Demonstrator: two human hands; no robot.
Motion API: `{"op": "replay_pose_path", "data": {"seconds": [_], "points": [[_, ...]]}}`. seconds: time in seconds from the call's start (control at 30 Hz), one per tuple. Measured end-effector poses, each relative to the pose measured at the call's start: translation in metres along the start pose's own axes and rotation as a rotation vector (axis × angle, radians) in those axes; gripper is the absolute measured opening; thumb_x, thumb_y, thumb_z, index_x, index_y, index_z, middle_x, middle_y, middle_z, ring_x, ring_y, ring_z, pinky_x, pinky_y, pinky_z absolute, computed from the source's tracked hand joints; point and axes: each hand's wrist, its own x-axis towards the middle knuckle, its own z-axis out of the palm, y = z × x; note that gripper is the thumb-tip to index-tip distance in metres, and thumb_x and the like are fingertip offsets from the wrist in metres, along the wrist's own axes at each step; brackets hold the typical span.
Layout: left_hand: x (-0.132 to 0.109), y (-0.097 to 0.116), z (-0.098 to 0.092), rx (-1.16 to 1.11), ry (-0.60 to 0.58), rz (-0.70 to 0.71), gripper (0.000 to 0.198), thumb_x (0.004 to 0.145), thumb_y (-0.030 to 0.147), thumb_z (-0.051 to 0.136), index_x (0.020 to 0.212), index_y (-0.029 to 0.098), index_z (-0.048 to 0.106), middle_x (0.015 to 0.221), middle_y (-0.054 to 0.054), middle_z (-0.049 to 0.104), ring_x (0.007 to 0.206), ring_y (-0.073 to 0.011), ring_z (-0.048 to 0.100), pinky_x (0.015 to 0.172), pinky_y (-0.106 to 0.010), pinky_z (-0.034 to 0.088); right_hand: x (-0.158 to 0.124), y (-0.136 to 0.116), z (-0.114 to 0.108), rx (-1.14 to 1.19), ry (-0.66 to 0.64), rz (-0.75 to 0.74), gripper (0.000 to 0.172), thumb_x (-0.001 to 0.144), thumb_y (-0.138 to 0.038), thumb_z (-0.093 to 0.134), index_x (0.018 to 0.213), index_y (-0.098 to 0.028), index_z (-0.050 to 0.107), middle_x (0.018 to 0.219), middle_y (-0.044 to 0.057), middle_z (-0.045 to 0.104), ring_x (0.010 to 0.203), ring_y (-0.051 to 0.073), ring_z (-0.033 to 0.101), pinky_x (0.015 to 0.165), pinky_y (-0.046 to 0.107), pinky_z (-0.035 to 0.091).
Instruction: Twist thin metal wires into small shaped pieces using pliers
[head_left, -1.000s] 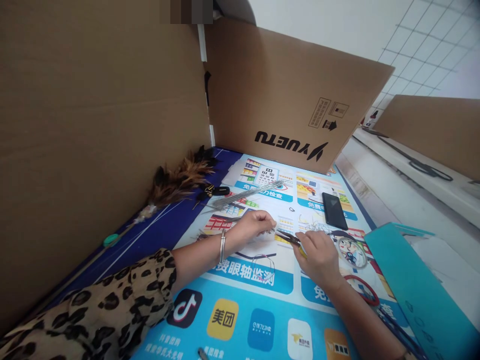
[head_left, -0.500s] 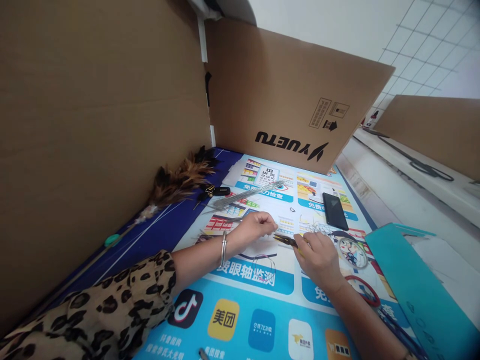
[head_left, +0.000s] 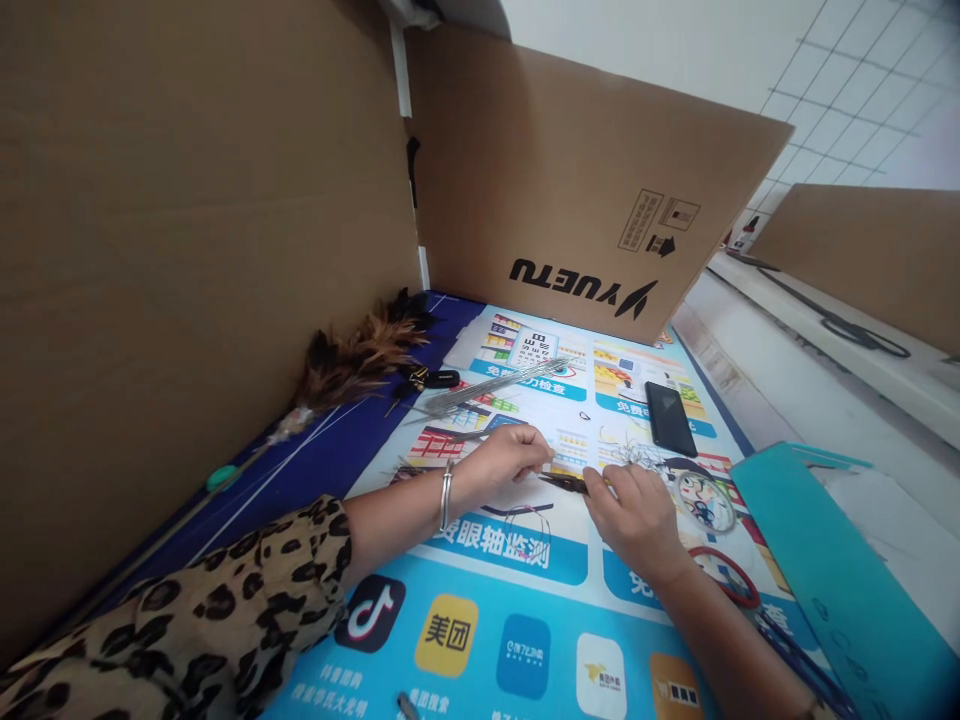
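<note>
Silver-coloured metal rods point(head_left: 499, 388) lie in a loose, slanting bundle on the poster-covered tabletop point(head_left: 472, 605), left of its middle and toward the far edge. Nearer the centre, the right hand point(head_left: 634, 510) is closed around the handles of a pair of dark-nosed pliers point(head_left: 564, 482), whose tips point toward the left edge. The jaws look close together, though I cannot tell whether anything sits between them. The left hand point(head_left: 517, 450) is just beside those tips, its thumb and forefinger brought together in a pinch; anything between them is too small to make out. A bangle point(head_left: 446, 498) circles the left wrist, above a leopard-print sleeve point(head_left: 225, 610).

Thin wire loops point(head_left: 529, 535) lie below the left hand, toward the near edge. Beyond the right hand, fine clippings point(head_left: 631, 450) are scattered below a black phone point(head_left: 671, 419), which lies near the right edge. A round clear dish point(head_left: 706, 502) and a red ring-shaped object point(head_left: 724, 577) are beside the right forearm, with a teal folder point(head_left: 840, 570) farther right. Along the left edge, a feather duster point(head_left: 367, 350) lies next to an upright cardboard panel point(head_left: 202, 220).
</note>
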Motion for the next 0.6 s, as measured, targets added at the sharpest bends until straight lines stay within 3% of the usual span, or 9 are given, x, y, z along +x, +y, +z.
{"op": "replay_pose_path", "data": {"seconds": [0.6], "points": [[-0.0019, -0.0011, 0.0030, 0.022, 0.041, -0.034, 0.017, 0.067, 0.030, 0.056, 0.063, 0.014, 0.050, 0.052, 0.004, 0.043, 0.041, -0.0039, 0.031, 0.039, -0.019, 0.019, -0.0002, -0.0037, -0.0015, 0.006, -0.001, 0.014, 0.021, 0.084, -0.021, 0.048, 0.103, -0.023, 0.056, 0.084, 0.006, 0.058, 0.075, 0.017, 0.047, 0.065, 0.033, 0.031]]}}
